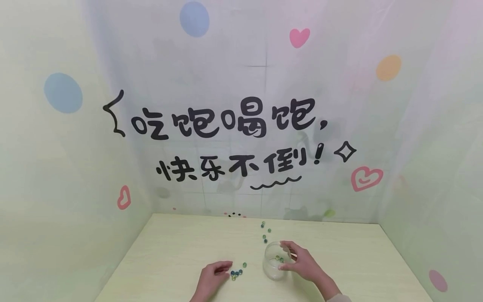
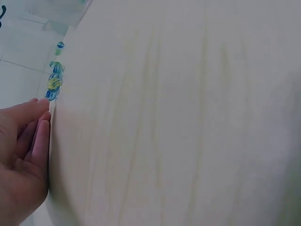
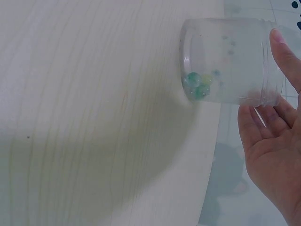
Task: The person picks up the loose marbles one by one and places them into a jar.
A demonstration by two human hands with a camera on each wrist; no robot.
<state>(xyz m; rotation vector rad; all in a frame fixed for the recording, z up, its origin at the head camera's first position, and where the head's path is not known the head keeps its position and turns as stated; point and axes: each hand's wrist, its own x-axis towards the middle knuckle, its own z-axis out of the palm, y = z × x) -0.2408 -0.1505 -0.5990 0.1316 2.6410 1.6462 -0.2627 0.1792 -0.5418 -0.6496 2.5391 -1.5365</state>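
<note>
In the head view, my left hand [image 1: 212,279] rests at the table's front, its fingers loosely bent beside a small cluster of blue and green glass marbles [image 1: 236,273]. Its fingertips reach close to those marbles [image 2: 54,82] in the left wrist view; whether they touch is hard to tell. A clear plastic jar [image 1: 272,268] stands to the right of the cluster. My right hand [image 1: 305,265] grips it near the rim, thumb on one side and fingers on the other. Several green and yellowish marbles [image 3: 197,84] lie inside the jar at its base.
Behind the jar, several more marbles [image 1: 264,237] lie scattered toward the back of the pale wooden table [image 1: 181,239]. One green marble [image 1: 245,264] sits slightly apart from the cluster. A printed curtain [image 1: 241,197] closes off the back and both sides.
</note>
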